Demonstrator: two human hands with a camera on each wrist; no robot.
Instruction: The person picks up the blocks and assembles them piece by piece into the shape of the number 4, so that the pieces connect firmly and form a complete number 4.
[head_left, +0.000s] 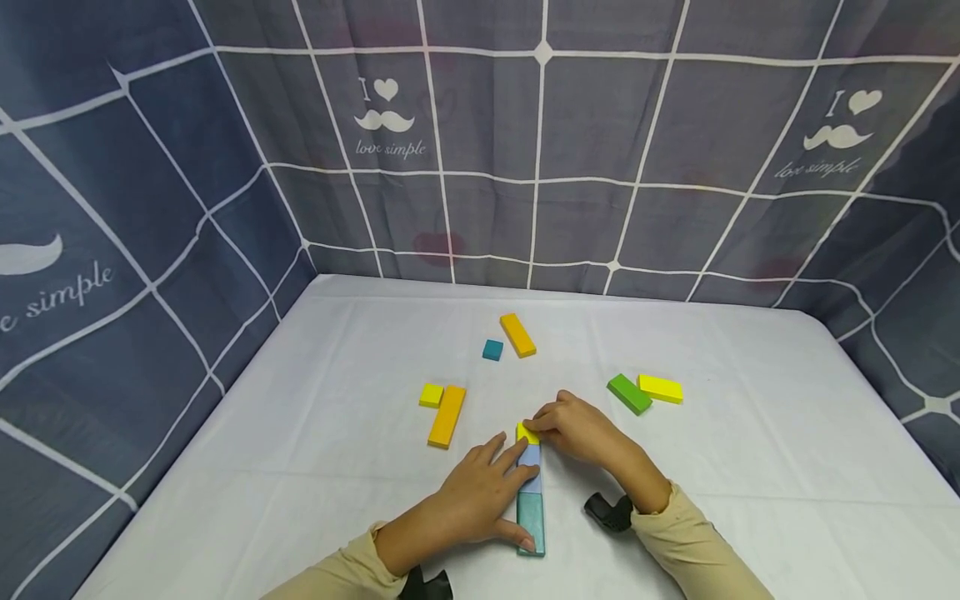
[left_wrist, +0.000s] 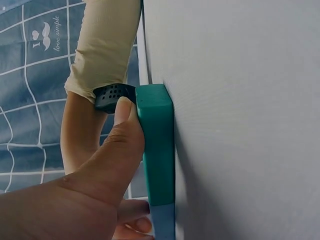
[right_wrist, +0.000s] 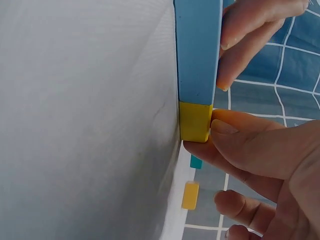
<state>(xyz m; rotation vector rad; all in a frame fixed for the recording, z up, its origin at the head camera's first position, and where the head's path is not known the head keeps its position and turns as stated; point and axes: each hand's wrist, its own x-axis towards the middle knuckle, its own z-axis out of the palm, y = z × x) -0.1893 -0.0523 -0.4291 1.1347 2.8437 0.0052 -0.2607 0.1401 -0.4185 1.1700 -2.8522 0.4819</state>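
Three wooden blocks stand end to end in a straight row on the cloth: a teal block [head_left: 531, 518] nearest me, a light blue block [head_left: 532, 455] in the middle and a small yellow block [head_left: 532, 437] at the far end. My left hand [head_left: 478, 493] lies along the row with fingers spread. Its thumb rests on the teal block's near end, and its fingertips touch the blue and yellow part. My right hand [head_left: 583, 429] pinches the yellow block between thumb and index finger, as the right wrist view shows. There, the yellow block [right_wrist: 195, 121] meets the blue one.
Beyond the row lie an orange block [head_left: 517, 335] and a small teal block [head_left: 492, 350]. To the left, a small yellow block [head_left: 431, 395] is beside a longer orange block [head_left: 447, 417]. On the right are a green block [head_left: 629, 394] and a yellow block [head_left: 660, 389].
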